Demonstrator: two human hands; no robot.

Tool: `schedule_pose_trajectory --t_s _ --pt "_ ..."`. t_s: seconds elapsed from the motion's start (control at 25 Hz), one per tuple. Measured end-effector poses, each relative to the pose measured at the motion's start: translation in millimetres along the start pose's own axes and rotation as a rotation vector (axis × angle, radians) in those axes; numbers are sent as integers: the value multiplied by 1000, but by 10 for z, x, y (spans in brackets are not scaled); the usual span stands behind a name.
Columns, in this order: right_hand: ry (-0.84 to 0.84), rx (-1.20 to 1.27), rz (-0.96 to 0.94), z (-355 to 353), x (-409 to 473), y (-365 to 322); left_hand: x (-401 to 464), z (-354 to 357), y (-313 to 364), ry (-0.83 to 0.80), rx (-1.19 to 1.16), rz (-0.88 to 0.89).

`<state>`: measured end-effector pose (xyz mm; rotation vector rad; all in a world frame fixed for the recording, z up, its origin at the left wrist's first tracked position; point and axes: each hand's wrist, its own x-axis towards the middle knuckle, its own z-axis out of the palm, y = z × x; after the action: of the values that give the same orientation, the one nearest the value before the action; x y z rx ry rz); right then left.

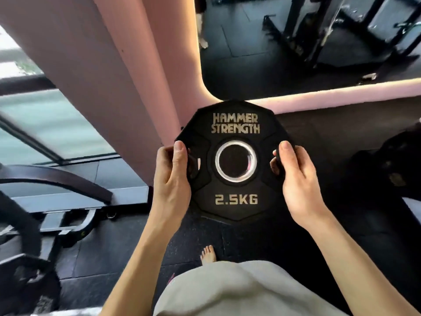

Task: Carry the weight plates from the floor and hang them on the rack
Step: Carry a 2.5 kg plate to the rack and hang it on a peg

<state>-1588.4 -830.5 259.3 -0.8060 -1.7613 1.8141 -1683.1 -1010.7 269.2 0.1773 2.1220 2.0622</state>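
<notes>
A pale grey garment (239, 290) fills the bottom edge, with a bare foot (207, 254) just beyond it on the dark rubber floor (127, 252), and the black frame of a gym machine (45, 208) stands off to the left. Above them, the left hand (174, 176) grips the left grip slot of a black weight plate (235, 124) marked HAMMER STRENGTH and 2.5KG, thumb on its face. The right hand (296, 176) grips the opposite slot likewise, so the plate is held clear of the floor in front of a pink wall (127, 71).
</notes>
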Motion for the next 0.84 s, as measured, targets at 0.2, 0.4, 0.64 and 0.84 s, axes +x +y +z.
schedule_pose_trajectory --t_s 0.2,0.4,0.64,0.84 --pt "187 71 10 49 777 -159 1100 532 200 -249 36 18" --pt "416 126 15 -393 1567 -212 1874 1587 292 -492 36 38" --pt "681 100 2 -1187 2328 -314 2381 3074 410 -735 51 89" --pt "900 104 -23 -1882 2700 -454 2521 4210 508 -911 66 80"
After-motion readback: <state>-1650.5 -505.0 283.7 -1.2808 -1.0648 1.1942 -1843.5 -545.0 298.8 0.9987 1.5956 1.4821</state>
